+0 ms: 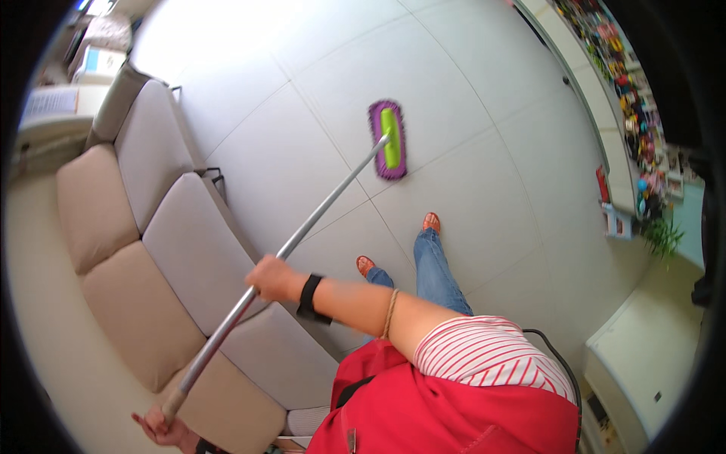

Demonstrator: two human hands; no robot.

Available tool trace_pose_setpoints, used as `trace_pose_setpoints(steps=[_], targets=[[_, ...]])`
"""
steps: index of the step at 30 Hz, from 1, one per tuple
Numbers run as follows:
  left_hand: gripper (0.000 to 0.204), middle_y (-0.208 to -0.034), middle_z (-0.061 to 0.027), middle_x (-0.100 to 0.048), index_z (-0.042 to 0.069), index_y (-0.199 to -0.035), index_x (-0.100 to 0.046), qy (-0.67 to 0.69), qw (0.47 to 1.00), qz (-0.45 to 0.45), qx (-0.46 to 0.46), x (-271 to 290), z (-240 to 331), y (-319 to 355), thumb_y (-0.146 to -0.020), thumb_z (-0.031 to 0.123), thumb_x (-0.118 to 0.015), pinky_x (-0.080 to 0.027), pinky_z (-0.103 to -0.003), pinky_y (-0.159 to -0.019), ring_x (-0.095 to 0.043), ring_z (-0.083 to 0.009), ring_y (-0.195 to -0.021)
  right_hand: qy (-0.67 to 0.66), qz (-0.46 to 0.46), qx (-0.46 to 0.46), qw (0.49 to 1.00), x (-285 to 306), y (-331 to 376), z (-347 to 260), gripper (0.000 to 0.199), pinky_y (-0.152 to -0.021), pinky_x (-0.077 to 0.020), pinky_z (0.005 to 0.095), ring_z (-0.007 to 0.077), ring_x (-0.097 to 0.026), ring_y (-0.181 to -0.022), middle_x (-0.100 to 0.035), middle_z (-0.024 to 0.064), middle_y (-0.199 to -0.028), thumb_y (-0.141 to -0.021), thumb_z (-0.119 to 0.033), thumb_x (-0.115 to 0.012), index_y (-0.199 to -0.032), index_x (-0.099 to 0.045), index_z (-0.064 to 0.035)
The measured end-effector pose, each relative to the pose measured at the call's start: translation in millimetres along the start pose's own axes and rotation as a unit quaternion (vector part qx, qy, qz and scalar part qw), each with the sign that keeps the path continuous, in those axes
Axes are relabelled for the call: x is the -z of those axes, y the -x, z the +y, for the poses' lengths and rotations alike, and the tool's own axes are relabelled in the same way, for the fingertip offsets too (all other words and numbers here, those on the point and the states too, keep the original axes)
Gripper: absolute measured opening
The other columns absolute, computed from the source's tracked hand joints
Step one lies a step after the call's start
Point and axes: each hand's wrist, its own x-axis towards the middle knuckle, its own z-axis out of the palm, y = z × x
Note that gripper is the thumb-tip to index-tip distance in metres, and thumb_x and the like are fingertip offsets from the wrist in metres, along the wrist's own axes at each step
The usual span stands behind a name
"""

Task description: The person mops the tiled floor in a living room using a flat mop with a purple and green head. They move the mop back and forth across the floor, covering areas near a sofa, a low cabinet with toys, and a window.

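A flat mop [317,214] with a long metal pole slants from the lower left up to the middle of the floor. Its purple fringed pad [376,162] with a lime-green plate lies on the tiles ahead of my feet. My right hand [274,278] is wrapped round the middle of the pole, a black band on its wrist. At the lower left, my left hand [168,428] grips the pole's light-coloured end, with its thumb sticking out.
A beige sofa [189,234] runs along the left. Grey floor tiles [461,166] spread ahead. On the right, a long white cabinet [594,98] carries many small colourful items, with a green plant [663,237] by its near end. A pale cabinet [643,348] stands at the lower right.
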Motion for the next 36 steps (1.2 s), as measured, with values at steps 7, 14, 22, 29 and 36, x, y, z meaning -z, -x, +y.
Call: trace_pose_setpoints(steps=[7, 14, 22, 29, 36], targets=[[0.024, -0.049, 0.0049, -0.023, 0.006, -0.084, -0.055, 0.194, 0.952, -0.151, 0.183, -300.3, -132.4, 90.0, -0.097, 0.012, -0.036, -0.03, -0.025, -0.053, -0.026, -0.0084, -0.047, 0.171, 0.15, -0.181, 0.957, 235.5, 113.6, 218.4, 0.008, -0.075, -0.0411, 0.0358, 0.0254, -0.058, -0.065, -0.059, 0.0037, -0.061, -0.068, -0.013, -0.058, -0.06, -0.058, -0.015], [0.036, -0.052, 0.0029, -0.045, 0.013, -0.062, -0.044, 0.123, 0.904, -0.4, 0.082, -514.9, -34.8, 66.5, -0.098, 0.016, -0.041, -0.046, -0.026, -0.074, -0.047, -0.0107, -0.052, 0.062, 0.518, -0.214, 0.826, 342.2, 251.8, 188.6, 0.008, -0.074, -0.0377, 0.0384, 0.0275, -0.054, -0.07, -0.054, 0.0063, -0.06, -0.063, -0.01, -0.058, -0.059, -0.051, -0.0114], [0.02, -0.063, -0.0026, -0.047, 0.004, -0.075, -0.051, 0.253, 0.52, -0.773, 0.261, -674.3, -81.4, 254.0, -0.091, 0.011, -0.042, -0.048, -0.035, -0.07, -0.047, -0.0149, -0.058, 0.12, 0.657, -0.323, 0.67, 271.3, 520.2, 202.7, 0.02, -0.054, -0.0325, 0.0436, 0.0351, -0.045, -0.055, -0.046, 0.0123, -0.053, -0.058, -0.012, -0.06, -0.054, -0.041, -0.0064], [0.018, -0.058, -0.0023, -0.042, -0.004, -0.095, -0.054, 0.092, 0.504, -0.776, 0.366, -561.8, -169.9, 458.3, -0.09, 0.008, -0.042, -0.04, -0.033, -0.061, -0.044, -0.0161, -0.057, 0.101, 0.442, -0.549, 0.702, 150.3, 708.2, 200.2, 0.021, -0.053, -0.0396, 0.0443, 0.0363, -0.052, -0.057, -0.051, 0.0125, -0.054, -0.064, -0.01, -0.065, -0.056, -0.046, -0.0054], [0.008, -0.055, 0.0039, -0.025, 0.007, -0.086, -0.048, 0.189, 0.726, -0.557, 0.355, -424.4, -143.9, 201.9, -0.091, 0.011, -0.043, -0.026, -0.029, -0.051, -0.026, -0.0108, -0.052, 0.178, 0.409, -0.362, 0.819, 110.9, 446.7, 187.2, 0.014, -0.054, -0.0403, 0.0477, 0.0366, -0.055, -0.055, -0.055, 0.0126, -0.055, -0.057, -0.016, -0.065, -0.053, -0.052, -0.0108]])
